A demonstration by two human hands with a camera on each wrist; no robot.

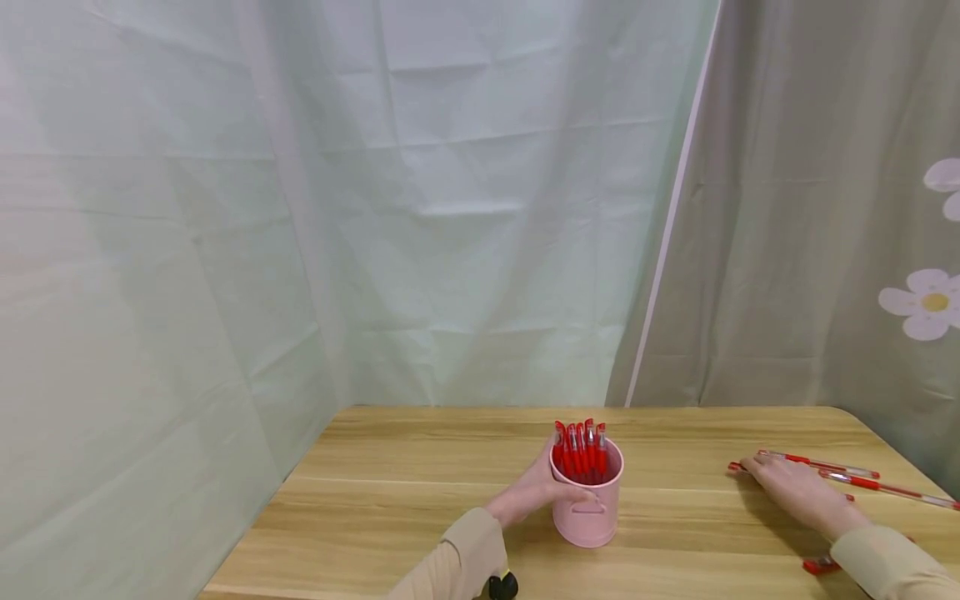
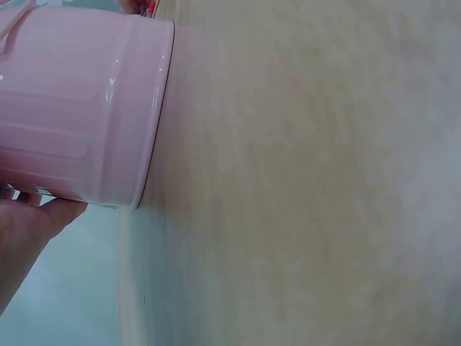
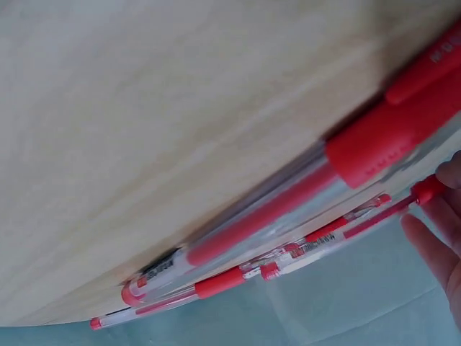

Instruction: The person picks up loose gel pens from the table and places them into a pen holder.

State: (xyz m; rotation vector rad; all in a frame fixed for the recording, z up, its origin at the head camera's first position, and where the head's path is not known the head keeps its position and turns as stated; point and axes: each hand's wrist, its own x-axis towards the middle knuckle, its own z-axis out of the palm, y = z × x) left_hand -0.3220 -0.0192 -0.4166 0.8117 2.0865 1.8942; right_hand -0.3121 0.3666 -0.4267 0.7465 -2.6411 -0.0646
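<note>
My left hand [image 1: 536, 492] grips the pink metal pail [image 1: 588, 521] from its left side, fingers behind it and thumb across the front near the small handle. The pail stands upright on the table, and several red-capped gel pens [image 1: 579, 450] lean inside it, caps up. In the left wrist view the wall of the pail fills the upper left. Over at the right, my right hand [image 1: 798, 493] is low over the table. Its thumb and fingers pinch a red gel pen [image 3: 317, 249] at the cap end; the hand hides most of that pen in the head view.
Two more red pens, a farther one [image 1: 821, 464] and a nearer one [image 1: 892, 488], lie beyond and right of my right hand. Another red pen [image 1: 821, 567] lies partly under the right sleeve. Pale curtains [image 1: 480, 250] hang behind the wooden table [image 1: 420, 500].
</note>
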